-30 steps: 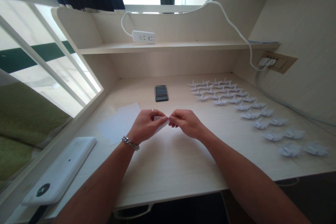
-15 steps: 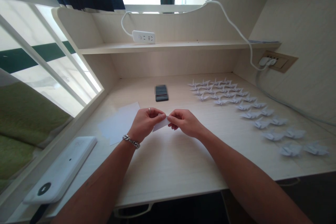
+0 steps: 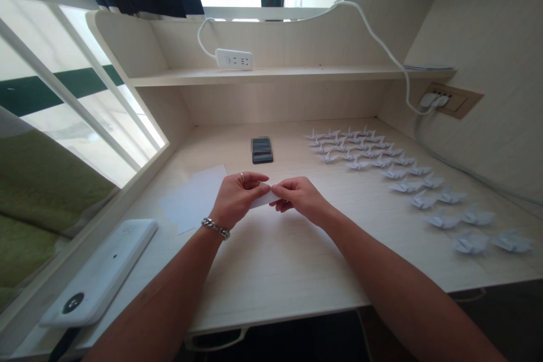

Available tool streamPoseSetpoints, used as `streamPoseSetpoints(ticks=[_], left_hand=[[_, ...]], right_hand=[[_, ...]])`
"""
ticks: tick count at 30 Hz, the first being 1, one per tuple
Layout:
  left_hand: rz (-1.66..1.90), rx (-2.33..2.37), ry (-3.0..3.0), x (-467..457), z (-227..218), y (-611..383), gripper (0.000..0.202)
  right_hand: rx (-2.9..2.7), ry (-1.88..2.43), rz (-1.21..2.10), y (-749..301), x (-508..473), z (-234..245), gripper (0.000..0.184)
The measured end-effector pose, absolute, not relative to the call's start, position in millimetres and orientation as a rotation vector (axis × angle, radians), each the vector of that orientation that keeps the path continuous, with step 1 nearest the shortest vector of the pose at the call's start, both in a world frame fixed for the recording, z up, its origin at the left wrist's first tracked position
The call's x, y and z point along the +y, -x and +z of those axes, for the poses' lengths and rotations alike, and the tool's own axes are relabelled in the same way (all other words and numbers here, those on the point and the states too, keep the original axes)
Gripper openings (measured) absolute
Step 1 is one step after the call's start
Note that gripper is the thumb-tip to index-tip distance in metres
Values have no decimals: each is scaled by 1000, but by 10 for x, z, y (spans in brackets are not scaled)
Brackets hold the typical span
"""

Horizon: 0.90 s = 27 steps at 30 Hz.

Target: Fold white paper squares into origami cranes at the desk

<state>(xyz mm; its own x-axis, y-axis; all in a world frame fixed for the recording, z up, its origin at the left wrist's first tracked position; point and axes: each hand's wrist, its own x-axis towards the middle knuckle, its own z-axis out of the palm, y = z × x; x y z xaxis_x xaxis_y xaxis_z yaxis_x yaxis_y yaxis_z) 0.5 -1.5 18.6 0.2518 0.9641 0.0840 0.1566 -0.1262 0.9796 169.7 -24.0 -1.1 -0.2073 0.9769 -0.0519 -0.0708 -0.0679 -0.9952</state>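
Both hands meet over the middle of the pale wooden desk (image 3: 275, 260). My left hand (image 3: 235, 198), with a ring and a chain bracelet, pinches a small folded piece of white paper (image 3: 263, 198). My right hand (image 3: 299, 198) pinches the same paper from the other side, fingers curled. Most of the paper is hidden between the fingers. Flat white sheets (image 3: 193, 198) lie just left of my left hand.
Several folded white paper cranes (image 3: 382, 167) lie in rows across the right of the desk. A dark phone (image 3: 262, 150) lies behind the hands. A white flat device (image 3: 99, 274) rests at the front left. A power strip (image 3: 234, 59) sits on the shelf; a cable (image 3: 382, 51) runs to the wall socket.
The hands have closed in on each other and the folded paper has turned slightly between the fingers. Nothing else on the desk has moved.
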Motion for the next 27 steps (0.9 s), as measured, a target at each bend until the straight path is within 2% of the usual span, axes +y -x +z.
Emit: streamPoseSetpoints(ticks=[27], left_hand=[[1056,1010,-1348,-13,201,-10,35]], right_hand=[[-1209,1118,1433,-1693,-246,-2,38]])
